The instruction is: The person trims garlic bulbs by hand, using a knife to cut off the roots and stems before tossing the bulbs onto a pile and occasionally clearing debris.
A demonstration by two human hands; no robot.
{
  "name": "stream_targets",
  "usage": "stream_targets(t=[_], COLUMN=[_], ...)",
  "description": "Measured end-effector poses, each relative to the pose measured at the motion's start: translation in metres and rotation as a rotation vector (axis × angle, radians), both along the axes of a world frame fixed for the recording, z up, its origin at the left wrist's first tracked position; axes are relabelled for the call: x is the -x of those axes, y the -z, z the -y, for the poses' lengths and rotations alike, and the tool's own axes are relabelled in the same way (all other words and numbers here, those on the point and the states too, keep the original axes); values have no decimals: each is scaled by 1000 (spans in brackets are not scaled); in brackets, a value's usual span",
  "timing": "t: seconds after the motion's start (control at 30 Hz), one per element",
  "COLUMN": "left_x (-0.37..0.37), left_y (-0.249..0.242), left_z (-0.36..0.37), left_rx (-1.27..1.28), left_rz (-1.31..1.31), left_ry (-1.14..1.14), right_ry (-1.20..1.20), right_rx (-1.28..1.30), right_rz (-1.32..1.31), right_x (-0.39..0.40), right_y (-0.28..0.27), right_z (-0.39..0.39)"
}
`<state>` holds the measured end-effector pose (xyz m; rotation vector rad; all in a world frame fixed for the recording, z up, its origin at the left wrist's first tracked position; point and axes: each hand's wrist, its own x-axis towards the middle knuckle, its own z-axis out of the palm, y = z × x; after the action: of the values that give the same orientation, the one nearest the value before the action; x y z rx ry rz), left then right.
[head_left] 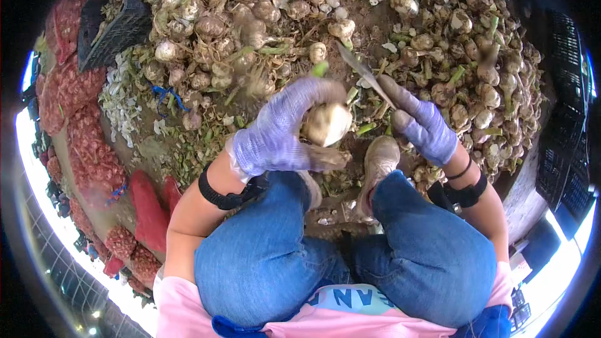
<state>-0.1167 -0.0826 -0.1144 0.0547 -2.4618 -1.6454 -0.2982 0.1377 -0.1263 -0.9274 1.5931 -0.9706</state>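
Note:
My left hand [275, 126], in a purple knit glove soiled at the fingertips, curls around a pale garlic bulb [330, 124]. The bulb sits between the thumb and fingers, smeared by motion. A knife [365, 76] is in my right hand [426, 122], gloved the same way, its blade angled up and to the left. The blade is apart from the bulb, and its handle is largely hidden by my fingers. Below both hands, cut green stem pieces [366, 129] lie on the dirt floor.
Garlic with stems is heaped at the upper left [213, 25]; another garlic pile [482, 87] spreads on the right. A black crate [116, 19] stands at the far left near filled red mesh sacks [94, 150]. More black crates [560, 119] line the right edge. My shoes [380, 166] are below.

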Motion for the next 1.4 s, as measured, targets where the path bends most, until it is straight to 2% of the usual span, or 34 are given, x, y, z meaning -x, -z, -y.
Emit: stream_targets(t=[0.1,0.23,0.3,0.37,0.4,0.43,0.47,0.5,0.6,0.63,0.67,0.73,0.77,0.8,0.83,0.87,0.93,1.0,1.1,1.13,1.23,1.27,1.33,1.4], left_x=[4,10,7,5,-4,-12,-20,-11,0,14,38,58,70,75,83,87,87,75,74,62,48,39,22,20], left_y=[6,6,2,-4,21,17,14,0,21,26,3,-11,-2,-1,-7,36,97,154,139,147,89,75,53,40], left_z=[9,-1,0,1,-9,-6,-2,12,38,28,11,-11,-8,1,11,21,35,34,38,34,7,6,7,3], left_rx=[-107,-79,-99,-161,-386,-490,-621,-928,-931,-1071,-1098,-804,-468,-549,-621,-282,523,775,403,271,-981,-1099,-1335,-1018], left_rz=[-109,-262,-233,-225,-363,-194,-36,-153,-29,-4,-56,-118,-155,91,340,441,658,759,925,674,485,437,329,403], left_ry=[197,120,126,77,-131,-320,-506,-449,-674,-714,-512,-242,-162,-176,-192,-230,-120,63,2,-166,-436,-344,-146,-142], right_ry=[-47,-52,-50,-67,-71,-55,-67,-13,95,93,98,93,79,65,152,165,203,262,163,100,42,30,-113,-226], right_rx=[12,-1,22,-87,-57,-256,-445,-435,-521,-507,-495,-471,-433,-383,-455,-433,-383,-353,-423,-289,135,265,245,246], right_rz=[122,193,239,405,307,364,351,367,513,488,461,446,429,403,446,413,349,367,247,37,-379,-487,-561,-664], right_x=[0,-5,-8,-4,-3,-4,-2,-5,-14,-13,-12,-19,-16,-9,-11,-11,-11,-16,-9,-9,-12,-14,-16,-15], right_y=[-18,-37,-38,-39,-23,9,17,24,42,43,43,43,44,46,39,42,57,60,38,46,41,35,15,0], right_z=[4,12,15,14,11,-7,-16,-22,-41,-36,-31,-37,-39,-36,-31,-32,-39,-38,-26,-29,-17,-11,-1,8])
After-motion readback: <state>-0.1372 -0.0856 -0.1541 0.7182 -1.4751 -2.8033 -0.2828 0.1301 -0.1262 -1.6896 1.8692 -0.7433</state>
